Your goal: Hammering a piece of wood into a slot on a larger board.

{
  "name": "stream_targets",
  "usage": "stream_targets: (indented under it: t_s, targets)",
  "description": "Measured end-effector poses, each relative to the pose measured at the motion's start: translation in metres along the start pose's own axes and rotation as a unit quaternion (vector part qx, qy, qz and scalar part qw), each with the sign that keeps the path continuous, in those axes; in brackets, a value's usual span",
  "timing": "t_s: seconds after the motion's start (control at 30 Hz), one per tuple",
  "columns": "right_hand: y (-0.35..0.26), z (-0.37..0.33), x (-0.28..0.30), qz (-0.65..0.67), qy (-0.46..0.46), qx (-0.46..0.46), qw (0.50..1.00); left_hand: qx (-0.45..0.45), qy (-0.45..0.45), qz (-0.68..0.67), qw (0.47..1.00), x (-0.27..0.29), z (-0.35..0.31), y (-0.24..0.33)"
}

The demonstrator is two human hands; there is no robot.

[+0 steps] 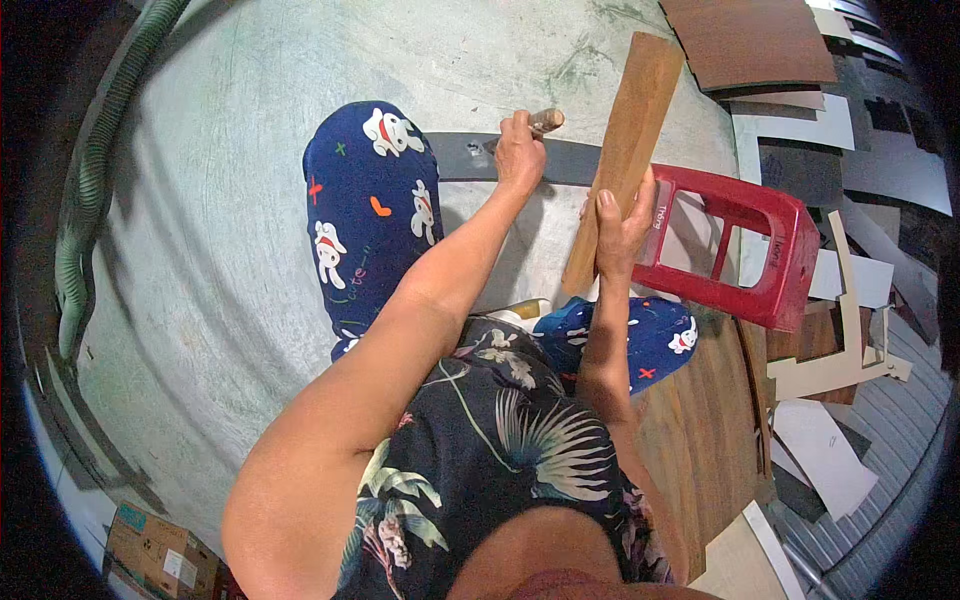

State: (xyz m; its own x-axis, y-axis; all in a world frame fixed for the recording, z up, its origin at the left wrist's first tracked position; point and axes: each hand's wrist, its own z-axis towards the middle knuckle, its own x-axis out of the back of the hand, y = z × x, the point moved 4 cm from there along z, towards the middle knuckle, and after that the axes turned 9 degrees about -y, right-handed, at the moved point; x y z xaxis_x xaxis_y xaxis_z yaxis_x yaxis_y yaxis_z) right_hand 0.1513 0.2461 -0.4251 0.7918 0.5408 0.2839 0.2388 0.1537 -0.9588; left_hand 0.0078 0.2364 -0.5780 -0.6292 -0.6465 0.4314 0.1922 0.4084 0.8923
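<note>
My left hand [520, 158] is closed around a tool with a short, round wooden handle [547, 121]; its other end is mostly hidden by the fingers. It is over a long grey strip [462, 156] that runs across in front of my knees. My right hand [622, 235] grips a long brown wooden board [640, 110], thumb on its face. The board slants from the upper right down toward my lap and crosses the strip's right end. Just right of that hand is a red plastic stool [790, 255].
A ribbed green hose [95, 170] curves along the left side of the concrete floor [220, 220]. Brown panels [750, 40] and pale sheet offcuts [825, 450] lie piled on the right. A cardboard box [160, 555] is at the lower left.
</note>
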Motion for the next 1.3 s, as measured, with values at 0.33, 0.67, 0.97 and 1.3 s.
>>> stream_targets:
  t_s: [0.33,0.67,0.97,1.3]
  targets:
    - [0.0,-0.006,-0.004,-0.017,-0.005,-0.013,1.0,0.014,-0.018,0.004,1.0,0.005,0.001,0.002]
    - [0.006,-0.005,-0.011,0.033,0.008,0.041,0.999,0.001,0.003,0.011,1.0,0.002,0.004,-0.001]
    - [-0.012,0.005,-0.014,-0.086,-0.033,0.015,0.996,-0.022,0.012,0.017,1.0,0.004,0.005,-0.004]
    - [0.022,-0.002,-0.019,-0.087,-0.075,-0.047,0.992,-0.034,0.018,0.018,0.999,-0.001,0.006,-0.008]
